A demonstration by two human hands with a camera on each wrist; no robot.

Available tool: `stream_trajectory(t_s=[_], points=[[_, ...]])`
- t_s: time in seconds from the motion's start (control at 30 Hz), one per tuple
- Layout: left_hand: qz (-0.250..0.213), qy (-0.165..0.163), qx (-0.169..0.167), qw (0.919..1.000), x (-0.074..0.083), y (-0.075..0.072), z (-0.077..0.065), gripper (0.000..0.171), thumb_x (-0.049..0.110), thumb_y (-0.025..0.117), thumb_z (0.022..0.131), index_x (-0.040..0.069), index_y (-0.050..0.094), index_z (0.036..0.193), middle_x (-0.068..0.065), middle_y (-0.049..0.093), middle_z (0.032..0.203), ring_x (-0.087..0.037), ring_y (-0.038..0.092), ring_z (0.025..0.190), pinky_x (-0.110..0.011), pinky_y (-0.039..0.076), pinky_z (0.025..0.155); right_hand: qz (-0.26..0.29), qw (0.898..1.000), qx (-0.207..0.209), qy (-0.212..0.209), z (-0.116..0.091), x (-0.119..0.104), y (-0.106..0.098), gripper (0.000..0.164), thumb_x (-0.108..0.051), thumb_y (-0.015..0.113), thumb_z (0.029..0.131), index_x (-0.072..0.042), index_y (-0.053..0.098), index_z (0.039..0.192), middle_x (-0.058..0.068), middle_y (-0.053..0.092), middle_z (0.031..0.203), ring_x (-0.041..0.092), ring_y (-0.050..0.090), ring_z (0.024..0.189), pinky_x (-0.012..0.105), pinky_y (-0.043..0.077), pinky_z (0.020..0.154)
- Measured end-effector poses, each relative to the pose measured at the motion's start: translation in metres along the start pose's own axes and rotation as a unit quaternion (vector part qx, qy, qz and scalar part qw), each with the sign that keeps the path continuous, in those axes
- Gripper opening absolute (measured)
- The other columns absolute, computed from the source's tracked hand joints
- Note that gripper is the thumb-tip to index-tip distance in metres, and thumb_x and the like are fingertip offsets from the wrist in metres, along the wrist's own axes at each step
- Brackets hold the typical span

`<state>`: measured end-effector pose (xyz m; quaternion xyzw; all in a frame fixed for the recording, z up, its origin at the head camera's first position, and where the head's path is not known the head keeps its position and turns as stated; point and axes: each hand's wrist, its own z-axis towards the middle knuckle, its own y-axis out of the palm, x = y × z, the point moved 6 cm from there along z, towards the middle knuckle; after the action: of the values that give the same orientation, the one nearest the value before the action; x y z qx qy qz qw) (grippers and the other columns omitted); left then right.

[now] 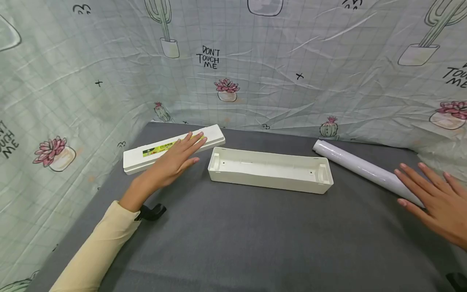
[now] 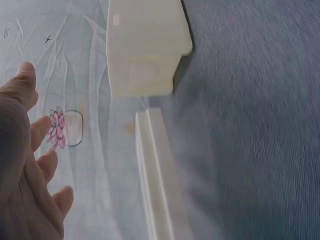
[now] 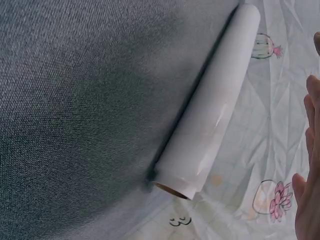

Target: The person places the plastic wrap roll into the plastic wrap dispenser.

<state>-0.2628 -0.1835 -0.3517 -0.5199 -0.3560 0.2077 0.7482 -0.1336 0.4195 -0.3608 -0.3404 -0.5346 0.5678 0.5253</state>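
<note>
My left hand [image 1: 171,162] is held over a long white lid [image 1: 211,134] with a yellow-green label, its fingers extended and holding nothing. Whether it touches the lid I cannot tell. Right of that hand, a long white open-topped box [image 1: 270,181] sits on the grey table, with a holder at each inner end. A glossy white roll [image 1: 361,166], like cling film, lies slantwise on the right. Its brown tube core [image 3: 172,191] shows in the right wrist view. Beside the roll's near end, my right hand [image 1: 439,205] is spread with straight fingers, partly covering it.
A dark grey cloth [image 1: 255,243] covers the table. Behind and to the left hangs a pale sheet [image 1: 262,52] printed with cacti and succulents, meeting the table's far edge. A black strap [image 1: 151,212] is at my left wrist.
</note>
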Motion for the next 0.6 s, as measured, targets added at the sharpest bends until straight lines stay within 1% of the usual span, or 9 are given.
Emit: stream_trajectory(t_s=[0.07,0.17,0.27,0.37,0.43,0.5,0.57,0.6], points=[[-0.062,0.002,-0.005,0.9981,0.001,0.003,0.004,0.062,0.031,0.046,0.110,0.033,0.014,0.164,0.009,0.009,0.170,-0.029,0.006,0.157,-0.060,0.011,0.121,0.007,1.000,0.010,-0.005,0.000,0.003,0.002,0.088,-0.055,0.056,0.099,-0.032,0.001,0.164,-0.010,-0.007,0.169,0.012,-0.017,0.153,0.050,-0.014,0.121],[-0.133,-0.006,-0.017,0.9909,0.002,0.007,0.011,0.068,0.030,0.051,0.108,0.033,0.013,0.164,0.008,0.009,0.170,-0.025,0.006,0.157,-0.057,0.013,0.121,0.020,1.000,0.014,-0.012,0.001,0.009,0.006,0.087,-0.052,0.057,0.099,-0.031,0.004,0.164,-0.010,-0.005,0.169,0.011,-0.016,0.153,0.051,-0.013,0.121],[-0.174,-0.024,-0.023,0.9841,0.003,0.011,0.017,0.076,0.034,0.059,0.104,0.031,0.012,0.164,0.006,0.010,0.170,-0.022,0.010,0.156,-0.056,0.016,0.121,0.034,0.999,0.002,-0.015,0.002,0.013,0.011,0.087,-0.048,0.059,0.100,-0.029,0.005,0.165,-0.006,-0.004,0.170,0.014,-0.016,0.154,0.051,-0.016,0.120],[-0.208,-0.042,-0.028,0.9769,0.002,0.015,0.023,0.089,0.035,0.072,0.097,0.029,0.014,0.164,0.003,0.013,0.170,-0.023,0.016,0.155,-0.055,0.021,0.121,0.048,0.999,-0.009,-0.016,0.003,0.017,0.016,0.087,-0.043,0.060,0.100,-0.026,0.005,0.165,-0.001,0.000,0.170,0.017,-0.016,0.154,0.049,-0.017,0.119],[-0.233,-0.046,-0.027,0.9710,0.001,0.018,0.025,0.097,0.032,0.079,0.091,0.028,0.015,0.164,0.003,0.014,0.169,-0.024,0.020,0.154,-0.051,0.023,0.121,0.062,0.998,-0.013,-0.017,0.004,0.020,0.020,0.084,-0.040,0.060,0.101,-0.023,0.007,0.165,0.007,0.006,0.170,0.022,-0.013,0.155,0.050,-0.016,0.120],[-0.261,-0.043,-0.026,0.9642,-0.001,0.022,0.028,0.103,0.026,0.084,0.086,0.027,0.016,0.164,0.003,0.016,0.169,-0.026,0.023,0.153,-0.048,0.025,0.120,0.082,0.996,-0.022,-0.009,0.006,0.024,0.024,0.082,-0.037,0.060,0.102,-0.021,0.009,0.165,0.013,0.013,0.169,0.029,-0.009,0.156,0.053,-0.011,0.121],[-0.290,-0.034,-0.025,0.9560,-0.003,0.027,0.030,0.107,0.020,0.087,0.083,0.026,0.017,0.164,0.003,0.016,0.169,-0.027,0.023,0.153,-0.048,0.024,0.121,0.107,0.994,-0.036,0.006,0.009,0.029,0.029,0.080,-0.036,0.060,0.102,-0.017,0.014,0.165,0.022,0.022,0.165,0.040,0.001,0.154,0.061,-0.003,0.120],[-0.304,-0.030,-0.026,0.9520,-0.005,0.030,0.031,0.108,0.017,0.088,0.082,0.026,0.018,0.163,0.003,0.017,0.169,-0.027,0.023,0.153,-0.047,0.024,0.121,0.119,0.992,-0.043,0.014,0.010,0.032,0.032,0.079,-0.036,0.061,0.102,-0.015,0.016,0.164,0.027,0.028,0.161,0.047,0.008,0.152,0.066,0.003,0.117]])
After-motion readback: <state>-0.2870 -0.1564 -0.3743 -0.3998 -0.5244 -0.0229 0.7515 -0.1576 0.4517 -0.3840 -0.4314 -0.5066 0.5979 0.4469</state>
